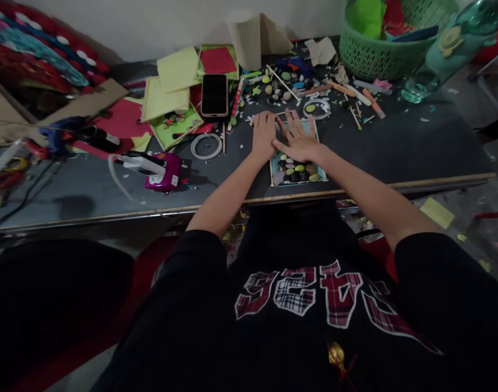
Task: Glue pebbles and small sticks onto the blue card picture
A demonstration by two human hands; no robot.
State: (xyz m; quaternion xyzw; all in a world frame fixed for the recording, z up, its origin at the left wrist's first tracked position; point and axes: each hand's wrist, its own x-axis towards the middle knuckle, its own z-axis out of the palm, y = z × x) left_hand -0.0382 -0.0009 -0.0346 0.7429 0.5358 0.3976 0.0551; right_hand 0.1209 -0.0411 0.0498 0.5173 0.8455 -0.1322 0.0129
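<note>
A small light-blue board with a thin pale border (323, 142) lies near the table's front edge. Colored pebbles (296, 173) cover its near part: dark, green, yellow and purple ones. My right hand (301, 140) lies palm down over the board's far part, fingers spread and pointing away from me. Against the board's left edge rests my left hand (265, 133), its fingers extended, its thumb side touching my right thumb. What lies beneath both palms is hidden. A clear ring of tape (316, 109) sits just beyond the right fingertips.
Loose pebbles (287, 87) and scraps spread behind the board. A phone (215, 95), a tape ring (207, 146) and a purple device (164, 173) stand left. A green basket (369, 57) and a bottle (438, 60) occupy the back right. A blue glue gun (59, 133) lies far left.
</note>
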